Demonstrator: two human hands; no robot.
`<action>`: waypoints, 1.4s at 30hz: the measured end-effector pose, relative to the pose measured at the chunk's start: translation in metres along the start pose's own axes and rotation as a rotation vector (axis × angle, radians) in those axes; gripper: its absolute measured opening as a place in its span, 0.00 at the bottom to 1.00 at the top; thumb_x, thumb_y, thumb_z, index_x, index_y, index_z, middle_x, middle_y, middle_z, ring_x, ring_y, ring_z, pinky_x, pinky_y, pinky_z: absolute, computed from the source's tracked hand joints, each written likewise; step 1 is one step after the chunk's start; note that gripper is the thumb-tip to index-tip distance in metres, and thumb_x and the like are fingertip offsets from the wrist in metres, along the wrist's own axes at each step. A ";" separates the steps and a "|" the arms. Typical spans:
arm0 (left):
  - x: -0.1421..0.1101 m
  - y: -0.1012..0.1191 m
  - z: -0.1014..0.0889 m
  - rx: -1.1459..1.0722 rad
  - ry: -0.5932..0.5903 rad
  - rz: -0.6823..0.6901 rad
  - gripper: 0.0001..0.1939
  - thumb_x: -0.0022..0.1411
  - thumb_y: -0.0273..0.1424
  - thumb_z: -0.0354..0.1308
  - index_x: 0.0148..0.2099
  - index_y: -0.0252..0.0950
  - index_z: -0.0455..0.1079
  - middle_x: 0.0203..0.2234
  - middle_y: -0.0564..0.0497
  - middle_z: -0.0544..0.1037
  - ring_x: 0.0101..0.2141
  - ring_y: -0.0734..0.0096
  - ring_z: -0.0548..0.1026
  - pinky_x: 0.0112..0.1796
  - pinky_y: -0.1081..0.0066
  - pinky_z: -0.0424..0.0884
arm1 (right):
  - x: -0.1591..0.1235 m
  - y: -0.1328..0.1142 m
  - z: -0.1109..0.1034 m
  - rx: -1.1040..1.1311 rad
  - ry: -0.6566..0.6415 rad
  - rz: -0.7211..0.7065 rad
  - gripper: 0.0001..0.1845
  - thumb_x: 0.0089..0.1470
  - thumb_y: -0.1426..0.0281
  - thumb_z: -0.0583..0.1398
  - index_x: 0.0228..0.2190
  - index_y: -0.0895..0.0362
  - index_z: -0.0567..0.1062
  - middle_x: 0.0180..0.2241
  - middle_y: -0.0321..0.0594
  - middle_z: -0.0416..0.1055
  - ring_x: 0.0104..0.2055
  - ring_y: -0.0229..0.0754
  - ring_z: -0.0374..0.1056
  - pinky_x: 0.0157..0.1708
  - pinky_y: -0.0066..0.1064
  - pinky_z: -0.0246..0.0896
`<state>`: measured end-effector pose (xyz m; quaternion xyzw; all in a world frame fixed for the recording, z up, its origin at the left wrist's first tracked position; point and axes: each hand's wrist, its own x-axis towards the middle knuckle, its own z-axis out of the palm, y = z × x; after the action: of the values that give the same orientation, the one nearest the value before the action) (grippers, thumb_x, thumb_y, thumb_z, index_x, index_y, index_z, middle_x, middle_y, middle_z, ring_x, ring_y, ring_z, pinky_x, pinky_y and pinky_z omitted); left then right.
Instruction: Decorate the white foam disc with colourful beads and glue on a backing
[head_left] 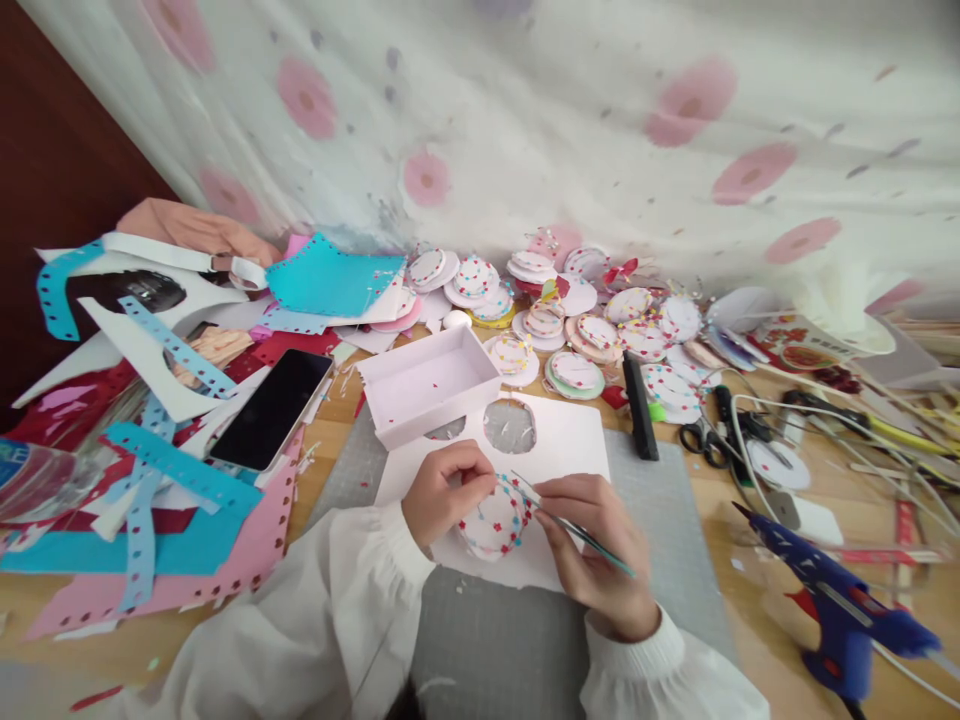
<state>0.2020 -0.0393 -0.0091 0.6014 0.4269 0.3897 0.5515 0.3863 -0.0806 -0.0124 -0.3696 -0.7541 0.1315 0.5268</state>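
My white sleeves reach in low over a gray mat on the wooden counter, wrists angled inward. My right hand leans across, its grip pinching slim tweezers pen-fashion, tips slanting up and left, likely for fine control. Between my hands sits a white disc dotted with red and blue pieces, centered, it seems, for easy reach. My left hand curls at its upper-left edge, grip pressed together; I cannot tell whether anything is pinched there. The disc lies on a white sheet with round cutouts. A blue glue gun rests to the right, probably kept handy. Beyond the sheet's upper left stands an open box; farther back, decorated rounds crowd against a flowered curtain.
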 end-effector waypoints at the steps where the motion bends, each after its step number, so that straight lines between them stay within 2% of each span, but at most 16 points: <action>1: 0.000 -0.001 0.000 0.003 0.003 0.009 0.09 0.53 0.26 0.55 0.21 0.34 0.66 0.20 0.53 0.65 0.25 0.73 0.64 0.29 0.70 0.59 | -0.002 0.000 0.000 0.009 -0.004 0.001 0.20 0.45 0.84 0.60 0.40 0.55 0.72 0.34 0.43 0.74 0.36 0.44 0.70 0.30 0.38 0.68; 8: -0.002 -0.003 0.007 0.056 0.094 0.062 0.09 0.52 0.25 0.55 0.21 0.33 0.65 0.19 0.55 0.62 0.24 0.75 0.62 0.29 0.72 0.58 | -0.009 0.001 0.002 0.015 -0.078 -0.023 0.21 0.47 0.85 0.59 0.42 0.55 0.72 0.37 0.45 0.74 0.37 0.44 0.71 0.32 0.38 0.69; 11: -0.003 -0.006 0.010 0.049 0.135 0.094 0.09 0.52 0.24 0.56 0.21 0.33 0.65 0.19 0.55 0.62 0.24 0.75 0.61 0.29 0.73 0.58 | -0.008 -0.003 0.001 -0.020 -0.026 -0.038 0.21 0.46 0.86 0.60 0.41 0.55 0.73 0.36 0.44 0.74 0.37 0.44 0.71 0.32 0.38 0.69; 14: -0.003 -0.011 0.010 0.064 0.160 0.116 0.09 0.54 0.25 0.55 0.22 0.33 0.67 0.20 0.54 0.64 0.24 0.75 0.62 0.29 0.73 0.59 | -0.005 -0.010 -0.006 -0.057 0.089 -0.015 0.19 0.45 0.85 0.61 0.39 0.55 0.74 0.34 0.43 0.74 0.35 0.44 0.71 0.30 0.37 0.68; 20: -0.003 -0.021 0.007 0.176 0.124 0.235 0.07 0.56 0.27 0.55 0.28 0.33 0.71 0.23 0.53 0.68 0.25 0.75 0.65 0.29 0.74 0.62 | 0.016 -0.028 -0.039 -0.121 0.279 0.100 0.12 0.45 0.81 0.63 0.33 0.55 0.74 0.34 0.42 0.74 0.36 0.44 0.71 0.35 0.38 0.66; 23: -0.005 -0.022 0.003 0.299 0.116 0.292 0.06 0.57 0.29 0.54 0.32 0.34 0.72 0.24 0.52 0.68 0.25 0.75 0.65 0.29 0.74 0.63 | 0.031 -0.032 -0.056 -0.105 0.387 0.243 0.09 0.46 0.76 0.65 0.32 0.55 0.75 0.35 0.41 0.74 0.39 0.44 0.71 0.39 0.39 0.66; 26: -0.010 -0.021 -0.005 0.412 0.122 0.323 0.11 0.59 0.30 0.53 0.43 0.36 0.72 0.25 0.53 0.68 0.25 0.75 0.65 0.31 0.73 0.65 | 0.049 -0.031 -0.067 -0.028 0.436 0.413 0.11 0.45 0.70 0.66 0.34 0.53 0.75 0.37 0.40 0.73 0.41 0.44 0.71 0.40 0.39 0.67; 29: -0.015 -0.022 -0.013 0.387 0.169 0.276 0.21 0.61 0.30 0.51 0.57 0.37 0.62 0.28 0.54 0.70 0.25 0.75 0.66 0.32 0.73 0.66 | 0.071 -0.030 -0.068 0.006 0.379 0.501 0.12 0.45 0.66 0.67 0.35 0.52 0.75 0.38 0.41 0.74 0.41 0.45 0.71 0.40 0.38 0.68; 31: -0.017 -0.025 -0.018 0.309 0.211 0.204 0.28 0.62 0.30 0.49 0.64 0.37 0.50 0.29 0.54 0.71 0.25 0.76 0.67 0.31 0.74 0.66 | 0.089 -0.029 -0.064 -0.016 0.268 0.497 0.12 0.45 0.64 0.67 0.34 0.51 0.76 0.37 0.40 0.74 0.40 0.46 0.71 0.39 0.37 0.68; 33: -0.017 -0.027 -0.021 0.232 0.236 0.137 0.32 0.62 0.30 0.49 0.66 0.36 0.43 0.30 0.53 0.72 0.24 0.76 0.68 0.29 0.74 0.67 | 0.107 -0.027 -0.057 -0.046 0.118 0.476 0.11 0.44 0.62 0.67 0.32 0.50 0.75 0.35 0.38 0.74 0.38 0.45 0.72 0.36 0.36 0.68; 35: -0.015 -0.029 -0.021 0.179 0.258 0.090 0.32 0.61 0.29 0.50 0.65 0.35 0.44 0.34 0.49 0.74 0.26 0.75 0.70 0.30 0.73 0.69 | 0.123 -0.023 -0.046 -0.059 -0.011 0.449 0.11 0.44 0.61 0.67 0.30 0.50 0.74 0.34 0.37 0.74 0.36 0.45 0.72 0.34 0.35 0.68; 37: -0.015 -0.028 -0.020 0.134 0.285 0.072 0.30 0.59 0.27 0.52 0.62 0.35 0.49 0.42 0.44 0.73 0.32 0.72 0.73 0.37 0.68 0.71 | 0.137 -0.017 -0.034 -0.063 -0.091 0.419 0.12 0.43 0.60 0.67 0.28 0.51 0.73 0.32 0.37 0.73 0.35 0.44 0.71 0.33 0.34 0.67; 39: -0.016 -0.026 -0.016 0.079 0.307 0.063 0.28 0.57 0.24 0.52 0.59 0.35 0.51 0.48 0.40 0.71 0.39 0.69 0.75 0.44 0.63 0.70 | 0.146 -0.010 -0.021 -0.070 -0.136 0.396 0.13 0.43 0.59 0.67 0.27 0.53 0.73 0.30 0.38 0.73 0.33 0.43 0.71 0.31 0.34 0.66; 42: -0.021 -0.025 -0.006 0.005 0.328 0.047 0.25 0.54 0.21 0.51 0.55 0.36 0.54 0.50 0.40 0.70 0.45 0.65 0.74 0.48 0.60 0.68 | 0.153 -0.001 -0.003 -0.058 -0.190 0.366 0.14 0.43 0.59 0.67 0.26 0.55 0.73 0.28 0.38 0.73 0.32 0.43 0.71 0.31 0.34 0.66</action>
<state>0.1869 -0.0568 -0.0334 0.5410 0.4979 0.4944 0.4637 0.3623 0.0242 0.0960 -0.5013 -0.7241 0.2374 0.4099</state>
